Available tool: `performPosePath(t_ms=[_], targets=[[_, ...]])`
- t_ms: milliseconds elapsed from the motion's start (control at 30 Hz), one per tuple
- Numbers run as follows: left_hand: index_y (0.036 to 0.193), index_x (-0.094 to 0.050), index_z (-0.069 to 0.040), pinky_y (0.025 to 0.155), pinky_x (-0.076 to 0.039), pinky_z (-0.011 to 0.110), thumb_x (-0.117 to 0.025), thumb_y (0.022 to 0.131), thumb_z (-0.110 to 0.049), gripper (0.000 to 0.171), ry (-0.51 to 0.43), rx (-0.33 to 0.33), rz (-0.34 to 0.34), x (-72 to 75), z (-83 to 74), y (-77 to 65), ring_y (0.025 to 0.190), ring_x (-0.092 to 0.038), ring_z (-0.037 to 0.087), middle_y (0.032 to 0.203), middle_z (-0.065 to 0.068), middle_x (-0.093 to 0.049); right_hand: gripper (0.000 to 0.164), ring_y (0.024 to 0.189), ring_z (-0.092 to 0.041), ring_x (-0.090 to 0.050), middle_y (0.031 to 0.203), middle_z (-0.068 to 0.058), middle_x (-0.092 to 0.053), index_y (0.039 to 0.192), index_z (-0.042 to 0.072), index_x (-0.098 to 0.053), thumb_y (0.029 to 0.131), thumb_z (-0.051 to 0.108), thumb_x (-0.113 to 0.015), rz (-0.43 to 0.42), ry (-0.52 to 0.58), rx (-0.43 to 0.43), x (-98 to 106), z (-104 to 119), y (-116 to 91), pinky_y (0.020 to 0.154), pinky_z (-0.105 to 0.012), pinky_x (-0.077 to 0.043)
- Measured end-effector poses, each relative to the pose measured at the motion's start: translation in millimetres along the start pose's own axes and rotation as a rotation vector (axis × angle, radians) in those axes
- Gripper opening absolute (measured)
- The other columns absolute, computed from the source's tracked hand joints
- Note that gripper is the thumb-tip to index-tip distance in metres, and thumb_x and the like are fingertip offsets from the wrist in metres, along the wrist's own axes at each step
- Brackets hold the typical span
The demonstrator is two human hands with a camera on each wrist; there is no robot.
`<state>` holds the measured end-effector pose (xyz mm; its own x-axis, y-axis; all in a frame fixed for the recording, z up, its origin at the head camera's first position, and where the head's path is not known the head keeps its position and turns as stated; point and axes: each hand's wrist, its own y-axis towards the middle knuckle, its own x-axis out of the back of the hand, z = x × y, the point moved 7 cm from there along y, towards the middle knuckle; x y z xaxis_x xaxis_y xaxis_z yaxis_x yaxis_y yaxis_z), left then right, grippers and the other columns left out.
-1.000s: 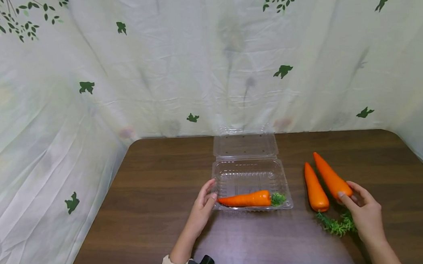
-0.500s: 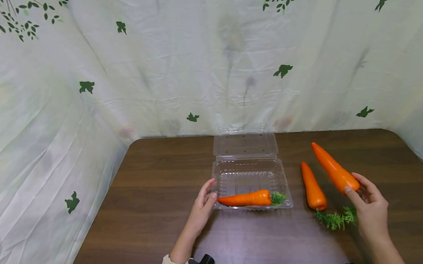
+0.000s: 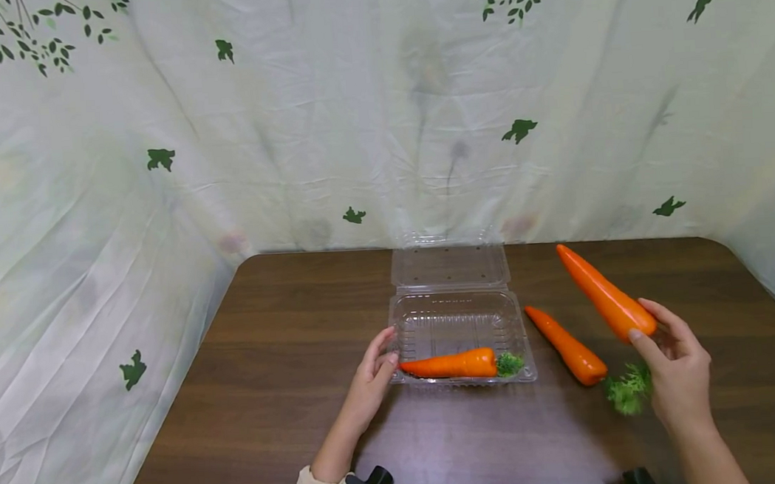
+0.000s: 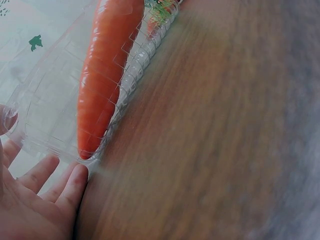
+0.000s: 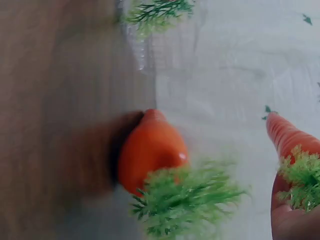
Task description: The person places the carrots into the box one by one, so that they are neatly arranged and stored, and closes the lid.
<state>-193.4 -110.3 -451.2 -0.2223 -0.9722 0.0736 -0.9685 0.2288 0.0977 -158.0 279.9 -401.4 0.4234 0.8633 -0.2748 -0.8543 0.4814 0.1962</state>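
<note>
My left hand (image 3: 367, 376) holds the left rim of a clear plastic clamshell container (image 3: 459, 326), thumb and fingertips at its edge. In the container lies an orange carrot (image 3: 448, 365), its tip toward that hand and its short green top at the right. My right hand (image 3: 680, 361) pinches another carrot (image 3: 607, 292) near its thick end, tip pointing up and left; the green top (image 5: 302, 177) shows against the palm in the right wrist view. Below it, a third carrot (image 3: 567, 346) lies slanted on the table, tip right by the container's right side, leafy top (image 3: 628, 389) beside my right hand.
The container's clear lid (image 3: 449, 268) is folded back toward the rear edge of the brown wood-grain table (image 3: 299, 314). A white curtain (image 3: 327, 127) with green leaf and bird prints hangs behind and at the sides.
My right hand has lifted its carrot up and away from the one beside it. The carrot on the table has swung its tip left toward the container. The left hand stays in place.
</note>
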Motion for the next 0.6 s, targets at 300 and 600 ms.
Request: performPosePath(t_ms=[300,600], targets=[[0.137,-0.028,-0.002,0.094,-0.031,0.051,-0.042,0.094,-0.002,0.045,0.001,-0.013,0.000,-0.1,-0.7,0.3,0.116,-0.040,0.042,0.138,0.026,-0.028,0.040,0.089,-0.015,-0.050,0.109,-0.009,-0.053,0.120,-0.009,-0.050,0.081,-0.016,-0.053,0.155,-0.007,0.064,-25,12,4,0.070,-0.015,-0.046],[0.137,-0.029,-0.002,0.095,-0.031,0.050,-0.043,0.094,-0.002,0.045,0.004,-0.014,-0.001,0.1,0.7,0.7,0.116,-0.041,0.042,0.138,0.025,-0.028,0.035,0.092,-0.014,-0.051,0.110,-0.006,-0.052,0.118,-0.005,-0.047,0.084,-0.009,-0.054,0.340,-0.059,0.109,-58,10,6,0.071,-0.015,-0.045]])
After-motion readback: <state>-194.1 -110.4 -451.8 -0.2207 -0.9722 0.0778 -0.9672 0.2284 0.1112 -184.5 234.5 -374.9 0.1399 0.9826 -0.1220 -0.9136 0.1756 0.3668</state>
